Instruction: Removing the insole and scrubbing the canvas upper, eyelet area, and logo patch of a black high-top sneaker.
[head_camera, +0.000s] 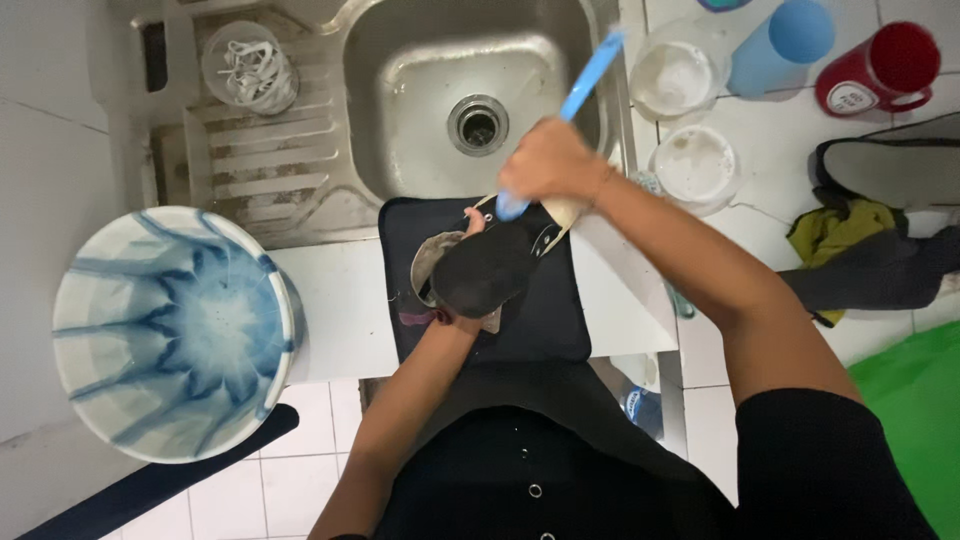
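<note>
The dark shoe (487, 272), clasped by our left hand (455, 300), could slip under our right hand (545, 160)'s fisted blue brush (580, 90).

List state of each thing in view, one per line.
left hand: inside the dark shoe, holding it
dark shoe: sole up, over black mat
right hand: gripping blue brush
blue brush: head down on the shoe
sink: no standing water, drain open
blue-white bucket: upright
red mug: upright
</note>
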